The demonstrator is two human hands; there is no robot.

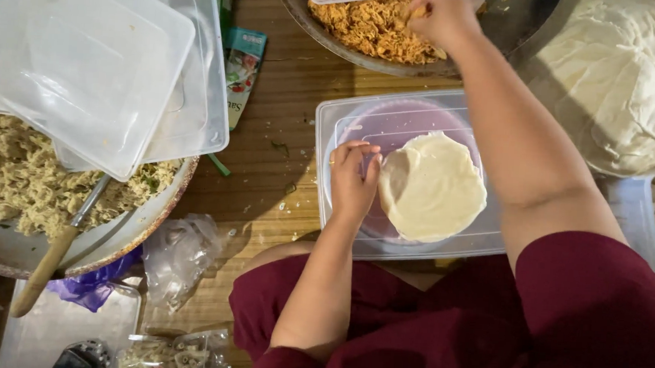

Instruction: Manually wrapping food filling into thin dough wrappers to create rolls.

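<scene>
Pinning the round wrapper (432, 186) flat on the upturned lid (406, 248), the left hand (352, 179) rests half-curled while the right hand (439, 17) pinches shredded filling (365, 28) from the pan (306, 19)

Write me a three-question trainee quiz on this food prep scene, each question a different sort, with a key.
1. True or false: the left hand rests at the edge of the round wrapper.
2. Multiple choice: the right hand reaches into A) the bowl of noodles, B) the pan of shredded filling, C) the plastic bag.
3. Fill in: the wrapper lies on a clear plastic ____.

Key: 1 true; 2 B; 3 lid.
</scene>
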